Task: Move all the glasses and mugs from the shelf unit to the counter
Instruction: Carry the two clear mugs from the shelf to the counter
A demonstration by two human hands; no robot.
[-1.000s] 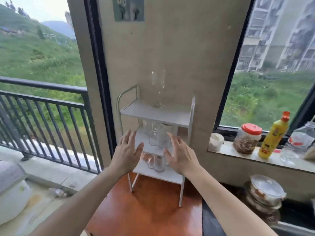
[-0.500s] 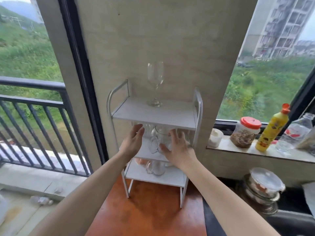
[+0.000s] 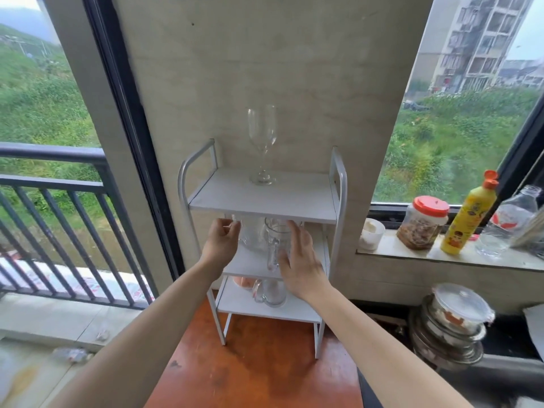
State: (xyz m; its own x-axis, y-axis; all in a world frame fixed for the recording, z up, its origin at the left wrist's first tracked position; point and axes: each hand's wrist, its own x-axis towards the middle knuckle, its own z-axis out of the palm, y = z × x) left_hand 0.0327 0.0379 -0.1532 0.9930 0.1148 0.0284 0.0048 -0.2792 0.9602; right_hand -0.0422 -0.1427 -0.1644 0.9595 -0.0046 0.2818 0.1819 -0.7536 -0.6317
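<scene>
hands at middle shelf, glasses not yet moved

at far left, balcony railing [image 3: 59, 207] and green hillside behind glass. next right, left hand [image 3: 222, 240] raised to the left edge of the middle shelf, its grip curled with fingertips [image 3: 232, 226] pinching toward a clear glass [image 3: 250, 237] that stands at the back left of that shelf; blurred, cannot tell if skin meets glass. white shelf unit [image 3: 265, 201] stands on the reddish-brown surface [image 3: 253, 363] against the beige wall. top shelf: one wine glass [image 3: 262, 142] upright, near the back, alone. middle shelf: clear mug [image 3: 278, 245] with handle facing the camera, just right of the glass, upright. bottom shelf: a pinkish item [image 3: 243, 282] at back left, too hidden to name, and a second clear mug [image 3: 270, 293] in front, handle to the left. right hand [image 3: 300, 266] in front of the middle shelf, just right of the mug, grip spread, fingers loosely apart, thumb near the mug's handle; not closed on anything. further right on the window sill: small white cup [image 3: 371, 237], red-lidded jar [image 3: 422, 222], yellow squeeze bottle [image 3: 471, 216], clear plastic bottle [image 3: 509, 222]. below the sill, stacked lidded bowls [image 3: 453, 322] on the dark stove area. no glass or mug on the surface itself.
</scene>
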